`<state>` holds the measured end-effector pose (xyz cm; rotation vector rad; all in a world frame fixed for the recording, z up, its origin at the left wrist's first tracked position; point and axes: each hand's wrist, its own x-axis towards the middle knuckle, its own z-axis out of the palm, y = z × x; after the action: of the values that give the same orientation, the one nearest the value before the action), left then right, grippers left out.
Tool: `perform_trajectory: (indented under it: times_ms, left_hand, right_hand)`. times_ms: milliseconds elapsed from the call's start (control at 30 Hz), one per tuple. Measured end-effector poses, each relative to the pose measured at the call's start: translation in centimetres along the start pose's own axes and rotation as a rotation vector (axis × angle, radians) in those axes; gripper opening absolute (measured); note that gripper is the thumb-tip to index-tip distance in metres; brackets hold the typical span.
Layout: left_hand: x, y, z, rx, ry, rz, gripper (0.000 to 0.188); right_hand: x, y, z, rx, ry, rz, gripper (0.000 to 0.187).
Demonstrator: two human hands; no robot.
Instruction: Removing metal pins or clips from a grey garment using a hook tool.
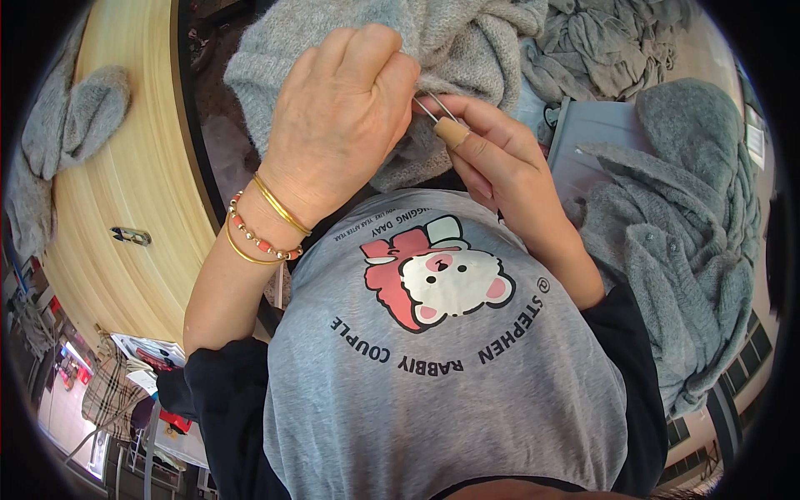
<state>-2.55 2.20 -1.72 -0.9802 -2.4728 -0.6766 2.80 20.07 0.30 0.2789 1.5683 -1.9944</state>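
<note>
A thick grey knitted piece (275, 62) with a fuzzy surface lies bunched in front of me. My left hand (346, 117) is closed over its edge, fingers curled down, and the pinched bit is hidden under them. Close beside it, my right hand (504, 154) grips a slim metal tool with two thin prongs (427, 107), like tweezers. Its prongs point toward the left hand's fingertips and the knit. Tan tape (452, 133) wraps the right thumb.
At left stands a light wood table (125, 167) with a small dark metal tool (131, 237) on it and grey knitwear (92, 108) at its far edge. More grey knitwear (692, 225) is heaped at right, partly over a pale grey surface (587, 125); another pile (608, 50) lies at far right.
</note>
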Motion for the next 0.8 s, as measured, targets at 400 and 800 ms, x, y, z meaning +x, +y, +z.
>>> perform_trajectory:
  times_ms: [400,800]
  left_hand:
    - [-0.4,0.2,0.2,-0.168,-0.108,-0.117,0.024]
    - [-0.4,-0.6,0.5,-0.19,-0.212,-0.181,0.016]
  right_hand:
    - [-0.1,-0.7,0.5,0.01,0.056,0.019,0.04]
    - [0.3,0.0,0.9,0.046,0.089,0.07,0.041]
